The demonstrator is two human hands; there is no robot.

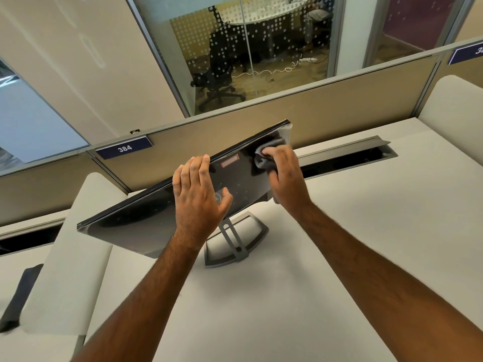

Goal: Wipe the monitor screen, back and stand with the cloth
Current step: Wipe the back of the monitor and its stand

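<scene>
You've got the monitor (146, 218) tipped forward on its stand (235, 241), glossy black back facing up at you, top edge running toward the partition (261, 118). Your left hand (198, 194) lies flat on that back near the middle, fingers straight and together, tips reaching the monitor's top edge, thumb spread out to the side over the round logo. It grips nothing, just presses. Your right hand (285, 173) is at the monitor's upper right corner, fingers curled over the grey cloth (264, 155), which is bunched under them and pressed against the back. A bit of cloth pokes out past your fingertips toward the corner, and a bit more shows below your wrist at the monitor's lower edge. A small red-bordered label (230, 162) sits on the back between your two hands.

The stand's grey neck comes down from under the monitor to a curved foot on the white desk (261, 309), just beneath your left wrist. Behind the monitor, a cable trough (352, 158) is sunk into the desk with its lid propped open; the inside is dark and I can't tell what's in it. A second dark slot (26, 239) shows left of the monitor. On the partition, left of the monitor, there's a blue tag (125, 148) reading 384. Far left of the monitor, a dark flat object (21, 296) lies on the next desk.
</scene>
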